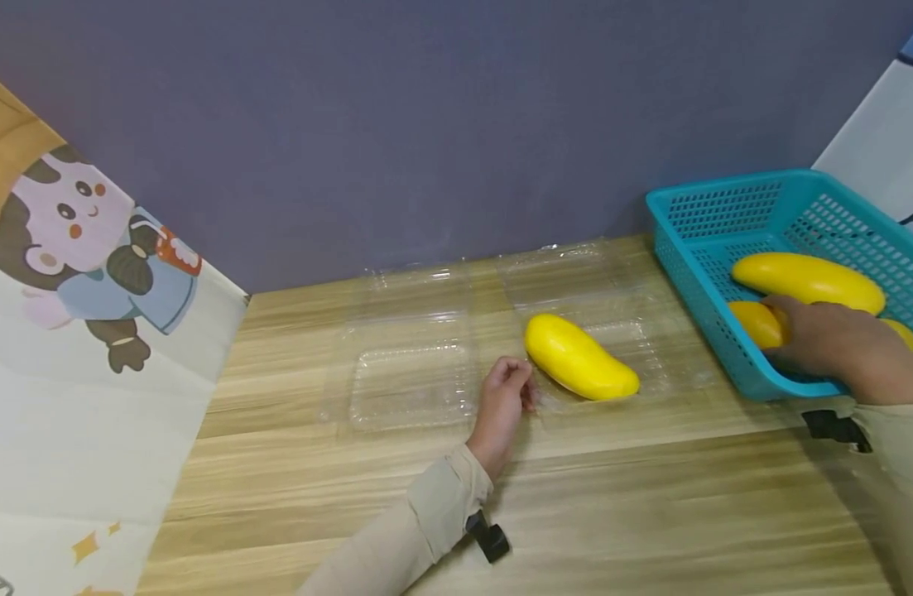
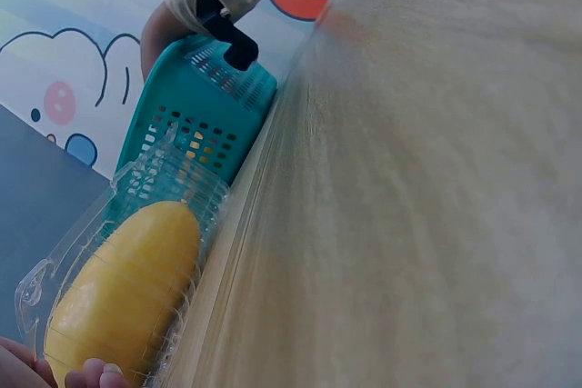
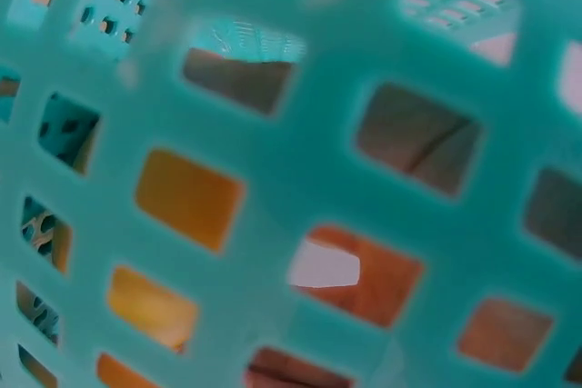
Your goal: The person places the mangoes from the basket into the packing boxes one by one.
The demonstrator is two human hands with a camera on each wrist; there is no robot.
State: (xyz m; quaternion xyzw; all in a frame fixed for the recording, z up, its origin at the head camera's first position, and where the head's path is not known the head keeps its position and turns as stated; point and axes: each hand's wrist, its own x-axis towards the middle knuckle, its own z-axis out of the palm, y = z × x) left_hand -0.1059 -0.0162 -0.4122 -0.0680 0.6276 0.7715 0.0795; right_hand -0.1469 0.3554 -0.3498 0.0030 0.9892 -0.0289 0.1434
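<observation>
Right now the person is working through a packing step: one yellow mango [image 1: 581,358] is already lying in the right-hand clear tray [image 1: 653,364] on the counter [image 1: 575,497], and a second fruit is being fetched. The right hand [image 1: 836,343] is reaching into the teal basket [image 1: 713,215] at the counter's right edge, its fingers curling over a mango in the basket [image 1: 756,323] at the near side. Whether the grip is firm is hard to tell, since the right wrist view is filled by blurred basket mesh [image 3: 300,179]. A longer mango [image 1: 808,281] is lying just behind it, touching or nearly so, and part of another is showing past the hand.

The left hand [image 1: 504,401] is resting on the counter with its fingers loosely curled, holding nothing; its fingertips [image 2: 91,374] are sitting at the rim of the tray beside the placed mango [image 2: 123,293], seemingly steadying the thin plastic. A second, empty clear tray [image 1: 411,385] is lying to the left, just beside the filled one.

Judging by this layout, the next move is calling for a lift clear of the basket wall without dragging the neighbouring fruit, then a carry leftwards to a tray. The light trays look likely to slide, so the left hand's bracing is probably mattering here.
</observation>
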